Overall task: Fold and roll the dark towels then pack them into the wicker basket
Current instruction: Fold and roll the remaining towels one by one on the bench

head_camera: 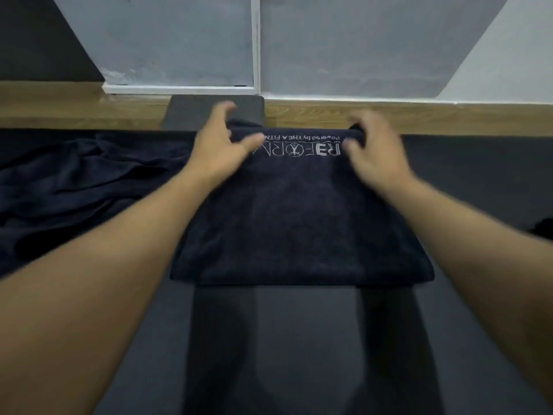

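A dark folded towel (299,217) with white lettering near its far edge lies flat on a grey mat in the middle of the view. Its far edge is curled into the start of a roll. My left hand (220,145) grips the far left corner of that roll, thumb on the lettering and fingers over the top. My right hand (371,148), blurred, pinches the far right corner. The wicker basket is not in view.
Several crumpled dark towels (68,187) lie heaped on the left. A grey pad (191,112) sits beyond the towel on a wooden floor strip (419,115) along the wall. Another dark item (543,229) shows at the right edge.
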`<state>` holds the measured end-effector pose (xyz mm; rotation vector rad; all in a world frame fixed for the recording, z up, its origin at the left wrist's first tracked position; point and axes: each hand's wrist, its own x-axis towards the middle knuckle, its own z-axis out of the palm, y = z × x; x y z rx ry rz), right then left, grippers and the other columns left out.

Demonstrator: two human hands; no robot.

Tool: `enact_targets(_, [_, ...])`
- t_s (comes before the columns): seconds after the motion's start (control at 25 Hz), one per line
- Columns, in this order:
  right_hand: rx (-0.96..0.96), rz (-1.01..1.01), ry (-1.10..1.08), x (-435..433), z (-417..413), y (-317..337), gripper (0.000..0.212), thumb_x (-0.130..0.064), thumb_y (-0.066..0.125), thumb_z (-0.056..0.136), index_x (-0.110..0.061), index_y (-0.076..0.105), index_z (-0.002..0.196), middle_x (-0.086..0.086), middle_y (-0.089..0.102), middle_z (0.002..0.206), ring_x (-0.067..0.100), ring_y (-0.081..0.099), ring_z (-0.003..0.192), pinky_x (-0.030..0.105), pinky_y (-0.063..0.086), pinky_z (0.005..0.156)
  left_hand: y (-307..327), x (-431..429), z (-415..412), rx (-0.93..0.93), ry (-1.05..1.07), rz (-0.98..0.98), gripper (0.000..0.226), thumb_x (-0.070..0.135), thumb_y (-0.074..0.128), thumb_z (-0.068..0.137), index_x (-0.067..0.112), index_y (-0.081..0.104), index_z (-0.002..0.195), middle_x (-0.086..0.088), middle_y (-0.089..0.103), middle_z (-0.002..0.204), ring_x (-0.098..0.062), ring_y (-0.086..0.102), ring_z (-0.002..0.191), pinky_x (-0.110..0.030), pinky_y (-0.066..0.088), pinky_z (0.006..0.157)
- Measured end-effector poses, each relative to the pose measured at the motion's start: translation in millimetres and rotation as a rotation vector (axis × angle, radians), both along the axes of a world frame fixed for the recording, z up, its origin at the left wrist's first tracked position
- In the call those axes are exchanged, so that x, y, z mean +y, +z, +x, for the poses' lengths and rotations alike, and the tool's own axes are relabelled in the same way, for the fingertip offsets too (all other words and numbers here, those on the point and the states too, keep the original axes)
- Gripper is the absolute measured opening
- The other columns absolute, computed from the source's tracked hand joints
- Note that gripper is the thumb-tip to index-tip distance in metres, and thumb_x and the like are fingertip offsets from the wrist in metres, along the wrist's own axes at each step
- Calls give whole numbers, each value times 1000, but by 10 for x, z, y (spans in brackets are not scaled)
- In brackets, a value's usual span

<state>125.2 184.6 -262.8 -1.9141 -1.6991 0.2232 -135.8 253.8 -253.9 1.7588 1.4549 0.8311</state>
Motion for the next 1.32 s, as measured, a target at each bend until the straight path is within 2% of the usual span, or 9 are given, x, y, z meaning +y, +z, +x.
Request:
enact_targets(0.16, [-301,-178,106,-572,-234,-336,48,-36,34,105,-17,39,149,7,29,159,24,21,149,40,10,121,-328,-838,-356,628,-395,294,82,72,28,89,17,39,149,-12,28,160,-23,22,150,-40,14,123])
enact_targets(0.28, [-346,-216,124,-915,-218,-269,64,-55,16,99,-21,32,152,4,24,161,21,16,150,39,6,122,-390,-1309,-709,736,-480,449,85,75,18,92,17,34,153,-9,24,161,-24,18,151,-41,10,123])
enact_targets(0.4, [-372,-270,212,-1508,-265,-239,85,-75,1,87,-28,22,155,-4,12,163,16,6,151,39,2,123,-354,-1587,-974,814,-566,544,79,69,34,92,13,45,147,-12,35,156,-28,33,144,-42,23,119])
enact_targets(0.48, [-384,-343,259,-1929,-254,-219,86,-80,9,85,-31,16,155,-10,6,162,12,2,151,40,2,123,-296,-1659,-1079,835,-592,662,57,48,42,94,7,63,128,-15,57,139,-29,59,124,-43,49,102])
enact_targets(0.6, [-486,-250,170,-2246,-205,-104,58,-55,39,96,-23,47,143,-4,44,150,20,42,139,40,35,110,-117,-1703,-1152,855,-573,744,17,14,59,84,9,73,93,-9,75,93,-29,71,74,-36,60,60])
enact_targets(0.68, [-623,-303,109,-2182,-221,67,32,-23,51,96,-18,57,127,1,59,124,25,58,113,36,44,92,61,-1711,-1139,880,-482,648,15,5,77,76,13,72,88,-1,71,75,-25,64,64,-33,53,53])
enact_targets(0.88, [-635,-329,-23,-1963,-323,826,26,-5,47,89,-17,62,107,5,62,109,27,56,104,35,46,74,626,-1631,-994,658,-154,418,23,20,52,98,22,66,116,-5,67,113,-37,65,97,-45,51,80])
enact_targets(1.08, [81,-103,-282,-1198,-24,1695,27,1,53,83,-18,71,87,18,71,92,37,69,90,45,58,82,1257,-1071,-707,225,78,344,17,8,54,94,11,71,95,-15,70,92,-34,68,82,-46,57,81])
enact_targets(1.32, [72,477,-248,-1039,78,2549,26,-8,49,92,-16,71,102,5,71,96,22,68,88,36,54,89,2291,-1066,-420,-118,219,711,18,13,54,95,10,69,105,-8,68,101,-22,67,93,-37,55,89])
